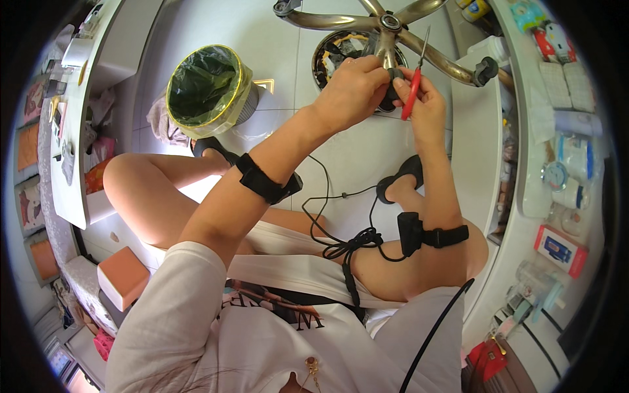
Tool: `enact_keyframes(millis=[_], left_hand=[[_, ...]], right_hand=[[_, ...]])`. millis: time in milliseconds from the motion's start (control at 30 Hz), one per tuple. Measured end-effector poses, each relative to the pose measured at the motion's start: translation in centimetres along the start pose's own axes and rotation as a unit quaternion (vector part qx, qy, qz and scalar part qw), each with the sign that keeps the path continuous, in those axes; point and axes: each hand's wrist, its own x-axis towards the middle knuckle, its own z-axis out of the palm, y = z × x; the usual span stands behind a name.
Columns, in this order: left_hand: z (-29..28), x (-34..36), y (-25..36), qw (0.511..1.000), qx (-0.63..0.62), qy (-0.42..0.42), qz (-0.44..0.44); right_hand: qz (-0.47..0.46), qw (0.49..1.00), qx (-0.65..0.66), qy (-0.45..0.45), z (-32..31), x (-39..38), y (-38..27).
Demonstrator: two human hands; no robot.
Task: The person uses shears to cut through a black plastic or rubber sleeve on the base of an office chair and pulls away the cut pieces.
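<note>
Home, looks like a bedroom or small study. White tiled floor [341, 157] as landmark: on it a bin lined with a green bag [208, 88] and an upturned swivel chair base [386, 26]. Right of the floor, a white shelf unit [524, 216] crowded with cups, small boxes and toiletries. Left of it, a white tabletop [69, 177] with household clutter.

Both hands, left hand [354, 85] and right hand [422, 98] (holding red-handled scissors [414, 82]), meet at a chair base [386, 26].
</note>
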Motion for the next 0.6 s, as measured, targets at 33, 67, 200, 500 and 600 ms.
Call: enact_keyframes(millis=[33,67,200,500,600], left_hand=[[0.07,-0.17,0.08,0.999,-0.035,0.002,-0.036],[0.21,-0.37,0.21,0.995,-0.068,0.005,-0.073],[0.38,-0.37,0.64,0.987,-0.095,0.015,-0.129],[0.73,-0.01,0.76,0.998,0.008,0.05,-0.028],[0.64,-0.02,0.72,0.998,0.028,0.054,-0.016]], right_hand=[[0.031,0.999,-0.009,0.003,-0.21,0.18,-0.38],[0.061,0.998,-0.016,0.005,-0.33,0.38,-0.57],[0.044,0.999,-0.014,0.008,0.01,0.66,-0.49],[0.054,0.998,-0.018,0.031,0.36,0.09,-0.87],[0.063,0.998,-0.018,0.023,0.47,0.1,-1.06]])
